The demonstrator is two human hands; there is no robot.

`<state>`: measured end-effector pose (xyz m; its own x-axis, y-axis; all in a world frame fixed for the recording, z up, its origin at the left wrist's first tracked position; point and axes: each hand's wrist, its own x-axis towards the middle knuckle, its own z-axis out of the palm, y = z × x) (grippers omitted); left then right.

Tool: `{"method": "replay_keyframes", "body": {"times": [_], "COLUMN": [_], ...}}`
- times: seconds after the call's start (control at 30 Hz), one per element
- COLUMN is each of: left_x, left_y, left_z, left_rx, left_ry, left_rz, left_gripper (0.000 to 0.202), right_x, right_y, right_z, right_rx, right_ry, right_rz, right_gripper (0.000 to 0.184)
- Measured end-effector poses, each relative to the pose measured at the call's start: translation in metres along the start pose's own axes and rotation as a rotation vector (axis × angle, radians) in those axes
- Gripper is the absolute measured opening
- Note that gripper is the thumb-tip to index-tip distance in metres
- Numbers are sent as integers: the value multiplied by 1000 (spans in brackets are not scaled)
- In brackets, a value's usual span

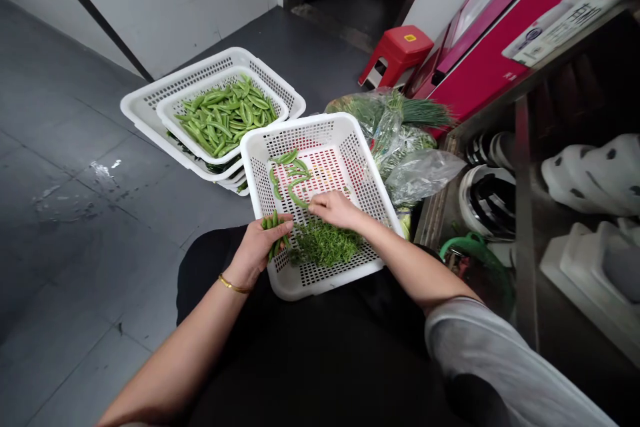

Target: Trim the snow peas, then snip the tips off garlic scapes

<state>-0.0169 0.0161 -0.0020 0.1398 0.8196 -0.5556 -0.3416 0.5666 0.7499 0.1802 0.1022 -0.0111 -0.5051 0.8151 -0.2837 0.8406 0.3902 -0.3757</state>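
Note:
A white perforated basket [350, 140] rests on my lap. My left hand [257, 245] is closed round a small bunch of green pea pods [274, 221] at the basket's left rim. Inside the basket my right hand [334, 208] pinches one pea pod [298, 201]. A few loose pods [293, 167] lie further back in the basket. A heap of thin green strings and trimmings [325, 243] lies at its near end.
On the grey floor to the left, stacked white baskets [145, 103] hold many pea pods [225, 117]. Bagged greens [400, 133] lie at the right of my basket. A red stool [397, 50] and a pink cabinet [480, 60] stand behind. Shelves with white dishes [595, 170] fill the right.

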Motion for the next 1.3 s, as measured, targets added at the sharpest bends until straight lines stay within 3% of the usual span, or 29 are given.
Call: {"method": "replay_keyframes", "body": {"times": [0.07,0.13,0.2,0.3,0.33,0.4,0.5,0.57,0.63,0.73,0.83,0.93,1.0,1.07,1.13,1.2,1.3], "left_x": [0,-4,-10,-22,-25,-30,-31,-29,-27,-23,-25,-34,-41,-48,-52,-51,-41], "left_y": [-4,-6,-7,-3,-2,1,2,0,-3,-5,-4,-2,-3,-4,-3,0,13], "left_z": [5,8,9,7,6,4,1,-1,-2,-2,3,12,19,25,26,21,5], "left_rx": [4,18,74,205,248,297,263,217,205,247,396,686,857,918,850,673,201], "left_ry": [34,-17,-157,-411,-472,-531,-516,-497,-504,-547,-575,-542,-474,-401,-320,-187,1], "left_rz": [22,29,-8,-82,-96,-107,-102,-105,-115,-118,-62,239,536,737,782,715,554], "left_gripper": [25,24,24,23,22,22,23,25,25,24,22,14,6,3,8,11,11], "right_x": [-34,-62,-82,-97,-100,-105,-113,-119,-121,-116,-109,-107,-107,-106,-105,-103,-105], "right_y": [-16,-34,-49,-54,-49,-31,-1,7,-2,-31,-48,-49,-49,-52,-56,-53,-26], "right_z": [1,4,8,6,4,-4,-20,-27,-27,-15,-6,-4,-1,7,20,31,35], "right_rx": [196,320,419,622,703,867,973,824,529,95,-66,114,442,900,1336,1566,1476], "right_ry": [27,32,-12,-182,-226,-184,121,280,342,290,172,86,-16,-115,-126,-62,18], "right_rz": [-188,-376,-519,-640,-621,-430,-52,-1,-82,-303,-485,-507,-419,-261,-121,-70,-26], "right_gripper": [31,30,30,27,25,24,30,29,30,29,22,24,28,31,29,26,32]}}
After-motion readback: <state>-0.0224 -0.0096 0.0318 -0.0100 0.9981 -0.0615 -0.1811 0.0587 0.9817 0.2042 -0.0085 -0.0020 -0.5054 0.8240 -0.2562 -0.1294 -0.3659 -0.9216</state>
